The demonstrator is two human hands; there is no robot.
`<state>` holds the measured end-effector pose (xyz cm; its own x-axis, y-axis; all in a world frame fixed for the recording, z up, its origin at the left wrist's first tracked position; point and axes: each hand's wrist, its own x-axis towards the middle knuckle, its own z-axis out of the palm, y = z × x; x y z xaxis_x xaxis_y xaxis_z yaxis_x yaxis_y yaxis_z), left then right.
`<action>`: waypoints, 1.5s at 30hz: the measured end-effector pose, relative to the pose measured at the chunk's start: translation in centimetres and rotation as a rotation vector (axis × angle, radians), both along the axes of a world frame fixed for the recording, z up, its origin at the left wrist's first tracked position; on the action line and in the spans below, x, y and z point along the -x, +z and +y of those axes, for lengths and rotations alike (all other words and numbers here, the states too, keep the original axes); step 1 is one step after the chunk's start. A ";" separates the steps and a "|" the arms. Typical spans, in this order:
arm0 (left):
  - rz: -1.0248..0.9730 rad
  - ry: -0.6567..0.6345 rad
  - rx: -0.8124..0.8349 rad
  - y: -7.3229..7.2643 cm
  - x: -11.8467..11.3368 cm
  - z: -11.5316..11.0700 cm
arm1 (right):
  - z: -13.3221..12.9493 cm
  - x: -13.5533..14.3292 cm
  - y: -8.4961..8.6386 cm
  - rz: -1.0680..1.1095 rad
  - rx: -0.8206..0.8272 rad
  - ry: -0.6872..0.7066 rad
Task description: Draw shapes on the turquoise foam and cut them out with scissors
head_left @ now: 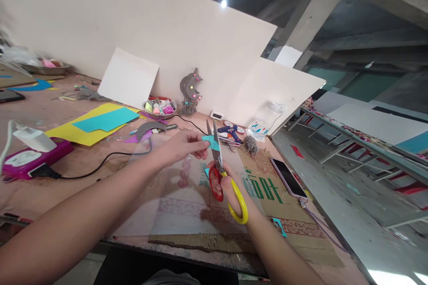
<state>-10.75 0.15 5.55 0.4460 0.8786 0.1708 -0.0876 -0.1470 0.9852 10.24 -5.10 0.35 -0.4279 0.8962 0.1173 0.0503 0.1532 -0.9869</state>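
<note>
Left hand (182,146) pinches teal scrap (211,142) above cardboard (267,187); right hand (230,189), closed through scissors (222,173) handles, blades parted at scrap's edge; cut appears begun, unfinished.

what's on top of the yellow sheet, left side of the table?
A teal sheet lies on the yellow sheet, covering its middle. Whatever is under either sheet is hidden. Both hands are away from it, at the scissors.

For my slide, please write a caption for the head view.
Left hand holds teal paper between open scissors in right hand.
</note>
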 end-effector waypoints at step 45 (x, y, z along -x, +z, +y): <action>-0.092 0.139 0.029 -0.4 -0.5 0.1 | -0.2 1.0 0.5 0.089 0.008 -0.006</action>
<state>-10.24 0.25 5.18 0.3036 0.9358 0.1790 -0.1589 -0.1355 0.9779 9.25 -5.30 0.83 -0.4109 0.8997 0.1473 -0.0364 0.1452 -0.9887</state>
